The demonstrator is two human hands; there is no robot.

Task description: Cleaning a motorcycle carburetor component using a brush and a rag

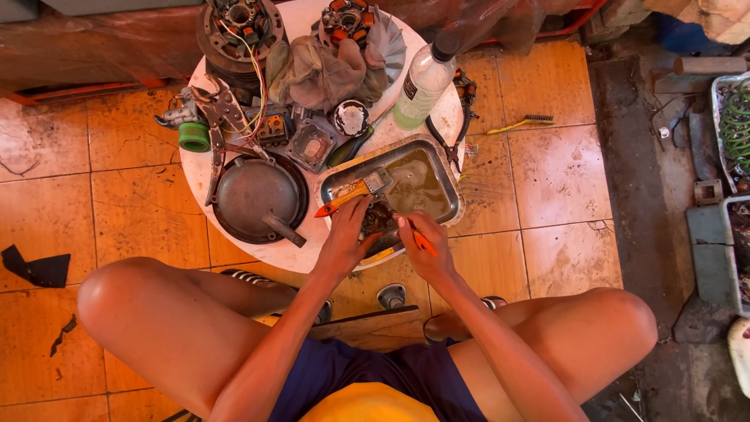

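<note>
My left hand (344,237) grips a small dark greasy metal part (379,218) at the near edge of a steel tray (451,181) filled with murky brown liquid. My right hand (423,244) holds a thin orange-handled tool (423,243) with its tip against that part. A paintbrush with an orange handle (353,192) lies slantwise across the tray's left side, just above my left hand. The tray sits on the near right of a small round white table (195,168), between my bare knees.
The table also carries a round dark metal cover (258,197), pliers (215,117), a green cap (193,137), wired stator coils (238,27), a rag (316,72) and a clear plastic bottle (423,82). A small wire brush (519,123) lies on the orange floor tiles.
</note>
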